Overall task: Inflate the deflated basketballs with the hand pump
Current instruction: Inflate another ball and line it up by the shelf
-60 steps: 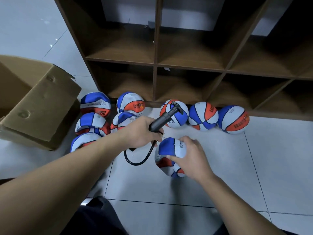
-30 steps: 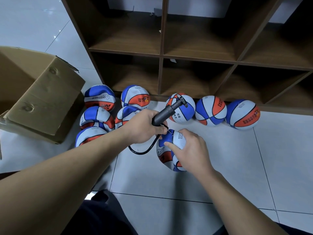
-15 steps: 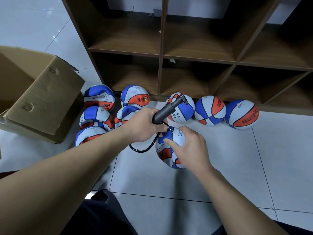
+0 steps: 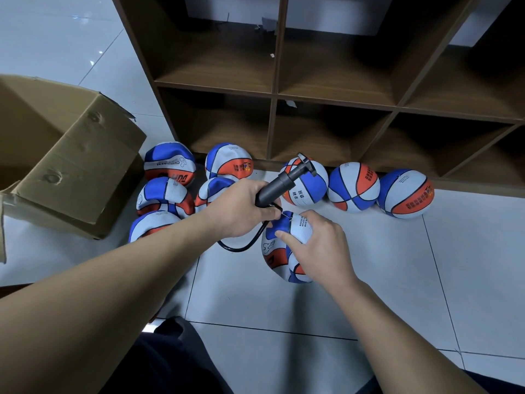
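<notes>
My left hand grips the lower end of the black hand pump, whose handle points up and to the right. Its black hose loops down and back up toward the needle at the top of a deflated blue, white and orange basketball on the floor. My right hand holds that ball from the right, thumb on the blue panel. Several limp balls lie at the left. Three round balls stand along the shelf's base.
A brown wooden cubby shelf fills the back, its compartments bare. An open cardboard box lies on its side at the left. The floor is light tile. My dark trouser leg shows at the bottom.
The ball and both hands have drawn slightly closer together, and the pump's needle end now sits at the ball's top. The view shifted a little toward the shelf.
</notes>
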